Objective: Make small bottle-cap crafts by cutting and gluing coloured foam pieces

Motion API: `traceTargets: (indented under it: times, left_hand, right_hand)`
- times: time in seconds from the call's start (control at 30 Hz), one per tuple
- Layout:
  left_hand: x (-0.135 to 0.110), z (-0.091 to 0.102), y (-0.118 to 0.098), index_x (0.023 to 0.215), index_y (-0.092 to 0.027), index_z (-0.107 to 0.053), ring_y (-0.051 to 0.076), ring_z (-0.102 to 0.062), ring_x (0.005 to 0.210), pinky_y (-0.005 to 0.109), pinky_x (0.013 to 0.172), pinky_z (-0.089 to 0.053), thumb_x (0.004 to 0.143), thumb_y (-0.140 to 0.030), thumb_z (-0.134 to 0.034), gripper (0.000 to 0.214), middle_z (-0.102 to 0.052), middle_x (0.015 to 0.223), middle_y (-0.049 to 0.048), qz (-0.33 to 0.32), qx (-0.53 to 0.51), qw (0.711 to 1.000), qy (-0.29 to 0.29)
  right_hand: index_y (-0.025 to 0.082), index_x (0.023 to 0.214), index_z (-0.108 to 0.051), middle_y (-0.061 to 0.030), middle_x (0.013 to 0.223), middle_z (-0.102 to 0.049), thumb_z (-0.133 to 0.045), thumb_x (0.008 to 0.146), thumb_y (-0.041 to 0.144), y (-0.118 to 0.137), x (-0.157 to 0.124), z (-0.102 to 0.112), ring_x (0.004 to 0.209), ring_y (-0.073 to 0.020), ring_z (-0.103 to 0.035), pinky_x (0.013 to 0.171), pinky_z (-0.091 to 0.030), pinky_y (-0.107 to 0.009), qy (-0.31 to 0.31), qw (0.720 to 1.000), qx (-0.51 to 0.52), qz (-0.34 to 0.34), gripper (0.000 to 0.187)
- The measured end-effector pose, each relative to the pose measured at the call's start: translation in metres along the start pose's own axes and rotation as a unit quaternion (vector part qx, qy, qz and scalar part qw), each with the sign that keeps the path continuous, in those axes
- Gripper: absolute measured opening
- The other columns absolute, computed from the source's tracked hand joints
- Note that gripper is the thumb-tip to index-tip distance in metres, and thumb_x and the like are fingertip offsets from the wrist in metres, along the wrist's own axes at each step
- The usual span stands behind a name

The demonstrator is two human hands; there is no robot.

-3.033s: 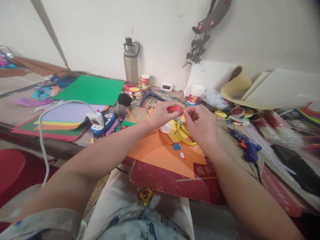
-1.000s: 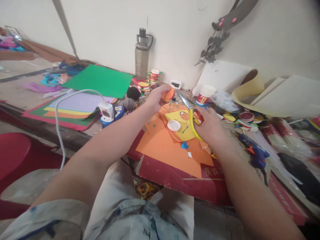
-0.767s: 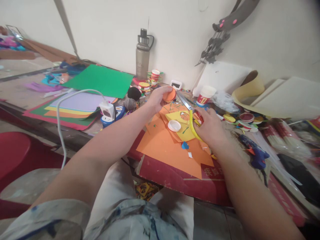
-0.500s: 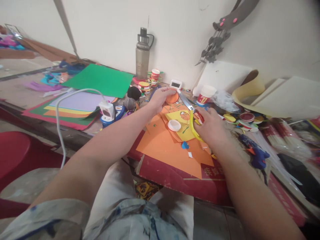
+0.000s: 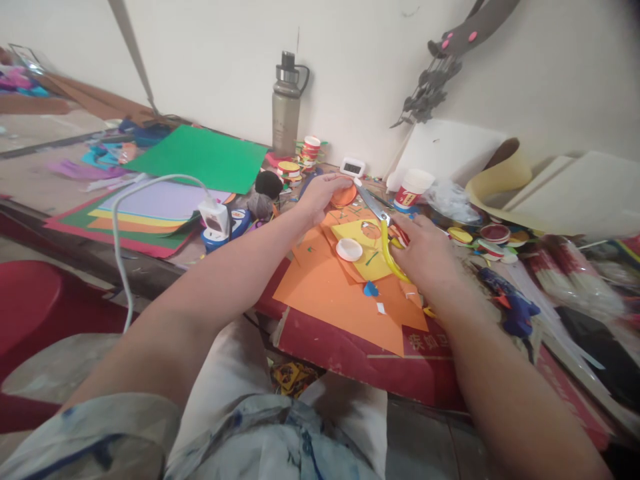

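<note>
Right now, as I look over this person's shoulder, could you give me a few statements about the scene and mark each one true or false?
1. The right hand holds scissors with a yellow handle. True.

2. The left hand holds nothing. False: the left hand holds a round orange piece.

3. A small blue piece lies on the orange paper. True.

4. The bottle lies on its side. False: the bottle stands upright.

5. The glue gun lies to the right of both hands. True.
</note>
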State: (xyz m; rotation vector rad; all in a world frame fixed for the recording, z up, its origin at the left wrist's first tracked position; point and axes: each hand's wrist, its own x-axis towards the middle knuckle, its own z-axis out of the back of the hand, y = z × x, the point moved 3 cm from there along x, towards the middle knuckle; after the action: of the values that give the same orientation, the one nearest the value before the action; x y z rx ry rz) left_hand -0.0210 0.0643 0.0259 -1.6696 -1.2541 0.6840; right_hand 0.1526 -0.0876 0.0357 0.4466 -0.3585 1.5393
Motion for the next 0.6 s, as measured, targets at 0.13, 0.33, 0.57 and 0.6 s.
traceTargets:
  times: [0.13,0.33,0.57,0.6]
  left_hand:
    - [-0.0005,0.0007,-0.0003,0.075,-0.015,-0.07,0.009,-0.066,0.064,0.022,0.067,-0.051,0.077,-0.015,-0.075,0.005,-0.072,0.069,-0.0016,0.0,-0.005,1.0,0.003]
    - [-0.0005,0.0028,-0.0022,0.075,-0.017,-0.069,0.011,-0.065,0.06,0.023,0.059,-0.047,0.079,-0.014,-0.073,0.007,-0.071,0.068,-0.0008,0.049,-0.01,0.999,-0.006]
    - [0.004,0.0073,-0.0007,0.076,-0.015,-0.065,0.01,-0.065,0.059,0.024,0.063,-0.049,0.08,-0.015,-0.07,0.007,-0.072,0.069,0.0014,0.094,-0.023,0.995,0.034]
    - [0.0052,0.0081,0.0004,0.075,-0.014,-0.065,0.01,-0.064,0.059,0.024,0.063,-0.049,0.08,-0.015,-0.071,0.008,-0.071,0.069,0.0013,0.093,-0.019,0.995,0.039]
  right_hand:
    - [0.022,0.135,-0.075,-0.0145,0.116,-0.074,-0.062,0.088,0.022,0.0002,0.0017,0.0018,0.103,-0.0341,-0.071,0.086,-0.055,-0.043,0.021,1.0,-0.021,0.004,0.049]
    - [0.023,0.132,-0.076,-0.014,0.112,-0.076,-0.063,0.086,0.022,-0.0011,0.0016,0.0011,0.103,-0.0347,-0.071,0.09,-0.058,-0.046,0.007,1.0,-0.012,0.02,0.047]
    - [0.024,0.134,-0.076,-0.014,0.119,-0.078,-0.064,0.083,0.019,-0.0062,0.0025,0.0011,0.111,-0.0355,-0.073,0.098,-0.059,-0.049,0.01,0.999,0.032,0.023,0.052]
    - [0.023,0.135,-0.076,-0.0142,0.121,-0.078,-0.064,0.083,0.018,-0.0069,0.003,0.0016,0.112,-0.0357,-0.074,0.099,-0.059,-0.05,0.015,0.999,0.037,0.023,0.053]
